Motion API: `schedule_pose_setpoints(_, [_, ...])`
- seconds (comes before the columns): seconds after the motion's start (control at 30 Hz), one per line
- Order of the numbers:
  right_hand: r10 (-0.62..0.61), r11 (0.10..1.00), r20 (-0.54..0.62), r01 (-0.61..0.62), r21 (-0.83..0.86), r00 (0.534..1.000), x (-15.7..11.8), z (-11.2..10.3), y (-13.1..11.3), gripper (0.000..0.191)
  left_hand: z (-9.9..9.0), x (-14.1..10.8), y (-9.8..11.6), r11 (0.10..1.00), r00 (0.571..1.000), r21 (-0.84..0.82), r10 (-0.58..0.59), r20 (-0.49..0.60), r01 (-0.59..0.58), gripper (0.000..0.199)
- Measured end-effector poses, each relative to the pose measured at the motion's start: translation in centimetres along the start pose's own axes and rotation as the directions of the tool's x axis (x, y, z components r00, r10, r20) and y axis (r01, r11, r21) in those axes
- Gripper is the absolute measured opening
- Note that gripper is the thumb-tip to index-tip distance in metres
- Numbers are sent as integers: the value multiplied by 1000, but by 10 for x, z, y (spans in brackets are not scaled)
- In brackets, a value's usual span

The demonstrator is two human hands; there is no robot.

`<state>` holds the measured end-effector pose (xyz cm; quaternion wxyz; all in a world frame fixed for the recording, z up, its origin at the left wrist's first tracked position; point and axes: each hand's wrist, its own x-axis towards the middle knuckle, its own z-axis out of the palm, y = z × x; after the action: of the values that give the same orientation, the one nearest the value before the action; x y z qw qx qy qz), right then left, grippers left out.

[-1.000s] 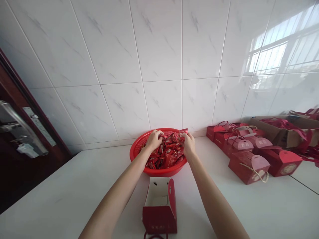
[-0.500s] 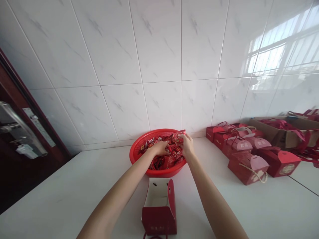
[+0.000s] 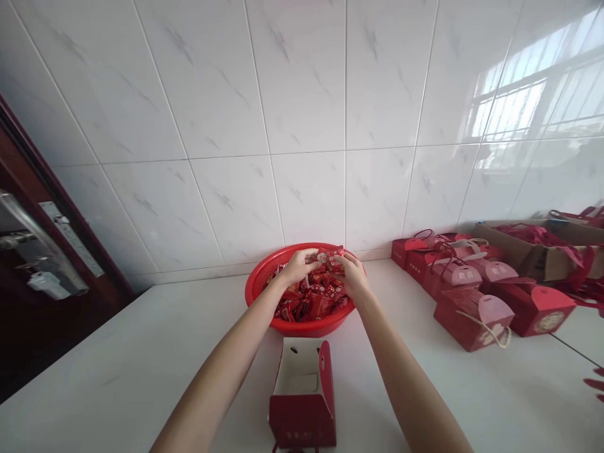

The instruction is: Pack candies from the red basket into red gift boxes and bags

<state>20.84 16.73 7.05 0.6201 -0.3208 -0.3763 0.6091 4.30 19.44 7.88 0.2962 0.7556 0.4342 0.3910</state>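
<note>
Over the red plastic basket (image 3: 255, 297), both of my hands are close together, fingers curled inward. My left hand (image 3: 297, 267) pinches a red-wrapped candy (image 3: 323, 257) between thumb and fingers. Right beside it, my right hand (image 3: 353, 274) grips small red candy wrappers (image 3: 336, 259); how many pieces it has is hidden. Loose wrapped candies (image 3: 321, 303) fill the basket below. Between my forearms and nearer to me stands a dark red gift box (image 3: 302, 418), its top open and its white inside showing.
Several red gift boxes with cord handles (image 3: 474, 318) stand in a group on the right. Behind them is a cardboard carton (image 3: 528, 255) with red ribbon-like material. A tiled wall (image 3: 306, 201) backs the white table (image 3: 141, 352). A door handle (image 3: 42, 251) shows at left.
My left hand has risen from among the candies and moved up toward my right hand, now with a candy in its fingers. A dark red shape has appeared at the right edge.
</note>
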Motion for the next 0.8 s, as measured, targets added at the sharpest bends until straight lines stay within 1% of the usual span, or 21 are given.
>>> schedule_pose_setpoints(0.13, [11,1000,20,-11,-8,1000,1,0,0,17,-1,0,-2,999,999,-38,-26,-24,25,52])
schedule_pose_setpoints(0.27, [23,1000,26,-22,-11,999,0,-1,0,20,0,0,1,999,999,-27,-45,8,46,52])
schedule_pose_setpoints(0.33, [15,1000,22,-14,-8,1000,0,-1,0,20,1,-1,3,999,998,-4,-53,32,54,48])
schedule_pose_setpoints(0.43, [-12,1000,-26,12,0,1000,2,-3,1,19,2,-2,2,994,991,69,-93,96,87,36])
schedule_pose_setpoints(0.53, [-29,1000,-76,29,9,997,4,-4,3,20,3,-5,-6,969,962,195,-191,193,154,31])
schedule_pose_setpoints(0.63, [-35,999,-94,37,21,995,5,-5,3,19,5,-6,-13,930,919,309,-284,272,196,40])
schedule_pose_setpoints(0.73, [-42,998,-97,45,33,994,4,-5,3,18,10,-4,-15,903,894,381,-325,309,197,44])
schedule_pose_setpoints(0.8, [-47,998,-93,50,39,995,4,-4,3,16,13,-3,-14,890,885,414,-337,321,189,38])
